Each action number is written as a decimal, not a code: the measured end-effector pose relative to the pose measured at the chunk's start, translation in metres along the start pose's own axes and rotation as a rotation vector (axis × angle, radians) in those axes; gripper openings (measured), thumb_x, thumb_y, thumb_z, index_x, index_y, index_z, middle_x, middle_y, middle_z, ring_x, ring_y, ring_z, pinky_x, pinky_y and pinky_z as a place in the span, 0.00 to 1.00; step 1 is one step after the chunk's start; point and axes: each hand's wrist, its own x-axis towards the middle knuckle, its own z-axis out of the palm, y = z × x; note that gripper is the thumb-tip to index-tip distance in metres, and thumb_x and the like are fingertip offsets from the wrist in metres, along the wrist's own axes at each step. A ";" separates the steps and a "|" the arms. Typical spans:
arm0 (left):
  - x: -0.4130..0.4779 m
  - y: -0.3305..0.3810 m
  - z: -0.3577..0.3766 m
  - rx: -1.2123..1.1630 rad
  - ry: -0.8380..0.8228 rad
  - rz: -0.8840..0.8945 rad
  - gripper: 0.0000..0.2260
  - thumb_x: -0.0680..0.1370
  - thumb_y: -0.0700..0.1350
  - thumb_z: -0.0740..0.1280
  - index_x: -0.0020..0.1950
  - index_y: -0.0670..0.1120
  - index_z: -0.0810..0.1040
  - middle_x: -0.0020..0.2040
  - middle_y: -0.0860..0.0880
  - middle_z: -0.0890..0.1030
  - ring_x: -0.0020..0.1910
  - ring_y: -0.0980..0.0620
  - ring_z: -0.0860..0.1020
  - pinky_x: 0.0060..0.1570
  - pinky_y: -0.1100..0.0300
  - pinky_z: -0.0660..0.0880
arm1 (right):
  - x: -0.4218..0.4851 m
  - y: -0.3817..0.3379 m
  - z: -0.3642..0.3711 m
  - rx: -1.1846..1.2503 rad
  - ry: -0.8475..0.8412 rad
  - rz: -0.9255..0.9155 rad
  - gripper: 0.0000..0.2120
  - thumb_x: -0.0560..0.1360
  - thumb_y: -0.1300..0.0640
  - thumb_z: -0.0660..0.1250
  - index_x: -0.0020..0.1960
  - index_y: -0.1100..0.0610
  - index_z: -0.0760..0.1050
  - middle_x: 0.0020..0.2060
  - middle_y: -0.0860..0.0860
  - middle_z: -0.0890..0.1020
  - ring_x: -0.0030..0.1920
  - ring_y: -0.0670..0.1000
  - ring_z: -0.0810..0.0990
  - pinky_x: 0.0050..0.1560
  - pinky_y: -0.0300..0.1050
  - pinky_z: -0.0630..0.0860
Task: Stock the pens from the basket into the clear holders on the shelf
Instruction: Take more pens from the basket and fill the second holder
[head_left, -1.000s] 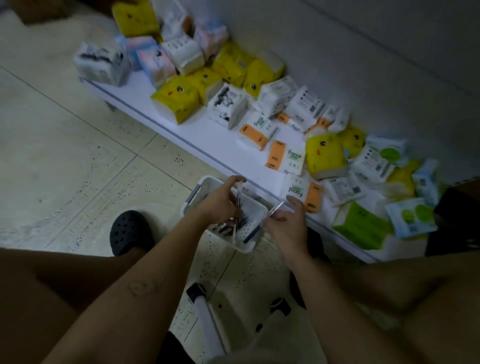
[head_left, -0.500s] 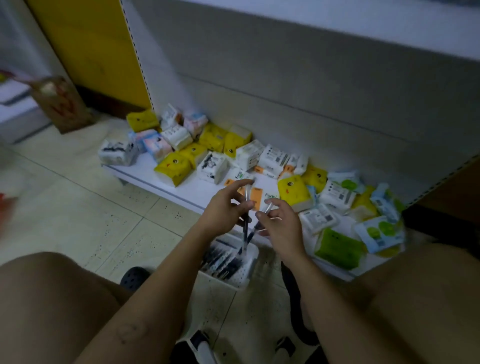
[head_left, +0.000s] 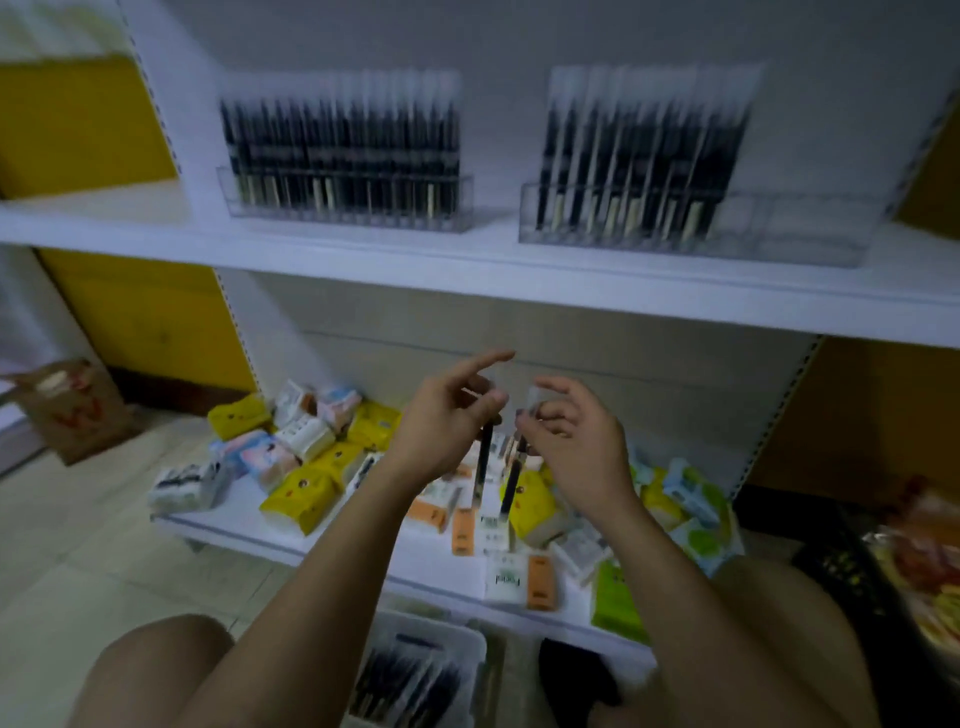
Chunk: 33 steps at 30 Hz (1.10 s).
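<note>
My left hand (head_left: 441, 426) pinches the top of a dark packaged pen (head_left: 483, 462) that hangs down, index finger stretched out. Close beside it, my right hand (head_left: 576, 441) grips a second dark pen (head_left: 511, 486) by its clear top. Both hands are raised in front of the lower shelf, below the upper shelf (head_left: 467, 275). On that upper shelf stand two clear holders: the left holder (head_left: 348, 208) is full of dark pens, the right holder (head_left: 810, 234) has pens on its left and bare slots on its right. The white basket (head_left: 467, 644) with more pens sits on the floor between my knees.
The bottom shelf (head_left: 415, 561) carries many tissue packs, yellow, white, orange and green. A brown paper bag (head_left: 72, 410) stands on the floor at left. Dark crates with packaged goods (head_left: 914, 561) are at right. My knees frame the basket.
The view has tilted up from the basket to the upper shelf. Both hands rose out of the basket, each with a pen, and now sit higher before the shelves.
</note>
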 end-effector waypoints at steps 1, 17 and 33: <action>0.005 0.010 0.001 -0.015 0.001 0.023 0.17 0.79 0.39 0.67 0.60 0.60 0.76 0.44 0.44 0.76 0.40 0.53 0.81 0.38 0.61 0.77 | 0.003 -0.011 -0.006 -0.003 0.011 -0.022 0.17 0.73 0.61 0.73 0.52 0.40 0.75 0.39 0.51 0.80 0.40 0.52 0.82 0.44 0.54 0.81; 0.090 0.204 0.038 -0.001 0.026 0.424 0.19 0.74 0.38 0.72 0.63 0.50 0.79 0.51 0.47 0.81 0.42 0.56 0.83 0.45 0.61 0.81 | 0.059 -0.174 -0.132 -0.061 0.190 -0.340 0.18 0.74 0.66 0.71 0.60 0.52 0.75 0.46 0.55 0.81 0.45 0.52 0.83 0.47 0.43 0.82; 0.196 0.278 0.092 0.019 0.085 0.539 0.11 0.73 0.42 0.74 0.53 0.51 0.78 0.46 0.52 0.81 0.42 0.59 0.82 0.43 0.66 0.79 | 0.161 -0.213 -0.211 -0.109 0.277 -0.420 0.16 0.76 0.65 0.68 0.60 0.50 0.74 0.48 0.55 0.83 0.46 0.51 0.84 0.47 0.47 0.83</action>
